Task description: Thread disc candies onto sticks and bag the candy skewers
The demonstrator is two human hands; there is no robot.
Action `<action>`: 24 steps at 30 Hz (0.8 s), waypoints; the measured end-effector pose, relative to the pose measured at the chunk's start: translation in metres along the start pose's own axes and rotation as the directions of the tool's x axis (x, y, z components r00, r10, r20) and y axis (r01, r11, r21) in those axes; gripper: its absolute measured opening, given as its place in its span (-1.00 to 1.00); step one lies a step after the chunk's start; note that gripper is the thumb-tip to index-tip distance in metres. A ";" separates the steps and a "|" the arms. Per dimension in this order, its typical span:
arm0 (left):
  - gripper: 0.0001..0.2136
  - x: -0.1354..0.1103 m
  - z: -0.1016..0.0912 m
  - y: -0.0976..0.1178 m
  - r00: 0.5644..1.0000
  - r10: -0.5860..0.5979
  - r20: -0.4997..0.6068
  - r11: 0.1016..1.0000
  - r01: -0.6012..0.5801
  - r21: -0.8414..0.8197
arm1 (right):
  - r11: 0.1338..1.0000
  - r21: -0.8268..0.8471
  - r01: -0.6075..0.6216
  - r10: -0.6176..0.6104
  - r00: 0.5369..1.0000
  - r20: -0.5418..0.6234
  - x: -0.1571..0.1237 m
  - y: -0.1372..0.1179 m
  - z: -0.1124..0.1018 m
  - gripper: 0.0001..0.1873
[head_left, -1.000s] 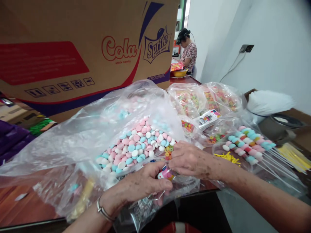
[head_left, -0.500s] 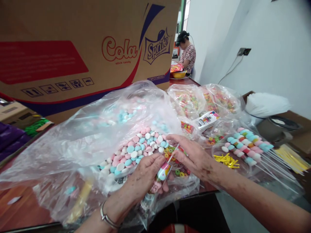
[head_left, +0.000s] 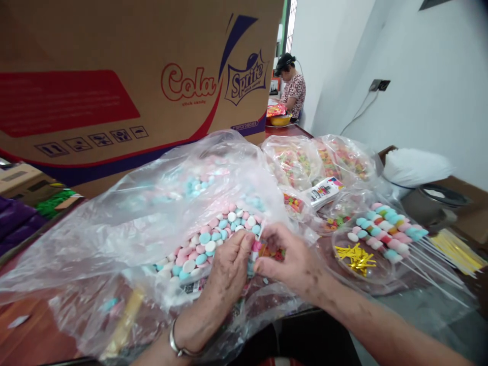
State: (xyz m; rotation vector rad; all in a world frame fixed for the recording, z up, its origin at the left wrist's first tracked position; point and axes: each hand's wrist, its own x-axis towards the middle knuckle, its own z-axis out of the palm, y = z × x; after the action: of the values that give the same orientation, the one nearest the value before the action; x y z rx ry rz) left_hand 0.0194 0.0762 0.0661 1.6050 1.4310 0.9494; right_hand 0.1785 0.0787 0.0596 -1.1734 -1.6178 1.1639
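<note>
My left hand (head_left: 225,269) and my right hand (head_left: 293,262) meet over the front of a big clear plastic bag (head_left: 125,223) of pink, blue and white round candies (head_left: 213,236). Both hands pinch a small candy piece (head_left: 254,249) between their fingertips; a thin white stick seen earlier is mostly hidden now. A few small coloured ring candies (head_left: 272,252) lie just under my right fingers. A metal bracelet sits on my left wrist.
A large Cola/Sprite cardboard box (head_left: 133,76) stands behind the bag. To the right lie finished candy skewers (head_left: 389,226), a clear dish of gold twist ties (head_left: 356,256), bags of ring candies (head_left: 305,160) and yellow sticks (head_left: 457,246). Another person (head_left: 292,89) sits at the far end.
My hands have drawn closer and lifted a little toward the candy bag. The candy piece and stick, visible between them before, are now mostly covered by my fingers.
</note>
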 end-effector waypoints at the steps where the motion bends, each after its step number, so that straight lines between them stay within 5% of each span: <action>1: -0.69 0.000 0.001 0.001 1.000 0.009 0.014 1.000 -0.009 0.007 | 0.998 0.011 -0.063 0.062 0.998 0.027 -0.001 0.002 0.004 -0.65; 5: -0.70 -0.003 0.004 0.002 0.997 -0.068 0.024 0.982 0.071 -0.175 | 0.971 0.213 -0.111 0.108 0.994 0.025 -0.002 0.014 0.013 -0.77; 10: -0.78 -0.011 0.006 -0.011 0.942 -0.166 0.291 0.757 0.311 -0.574 | 0.858 0.481 -0.178 0.150 0.984 0.097 -0.002 0.021 0.013 -0.72; 16: -0.79 -0.013 0.003 -0.014 0.866 -0.304 0.397 0.650 0.493 -0.578 | 0.823 0.551 -0.142 -0.011 0.964 0.264 0.001 0.026 0.000 -0.62; 20: -0.89 -0.008 -0.001 -0.008 0.746 -0.304 0.593 0.631 0.624 -0.461 | 0.960 0.188 0.207 -0.258 0.914 0.312 0.002 0.032 -0.012 -0.81; 24: -0.73 -0.006 -0.002 -0.014 0.693 -0.201 0.693 0.615 0.639 -0.461 | 0.843 -0.065 0.534 -0.505 0.827 0.245 0.001 0.033 -0.017 -0.84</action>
State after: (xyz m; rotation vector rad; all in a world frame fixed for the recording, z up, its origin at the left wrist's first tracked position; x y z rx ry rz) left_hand 0.0111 0.0711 0.0536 0.7830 0.8100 0.4939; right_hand 0.2022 0.0882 0.0321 -0.6152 -2.0442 0.8535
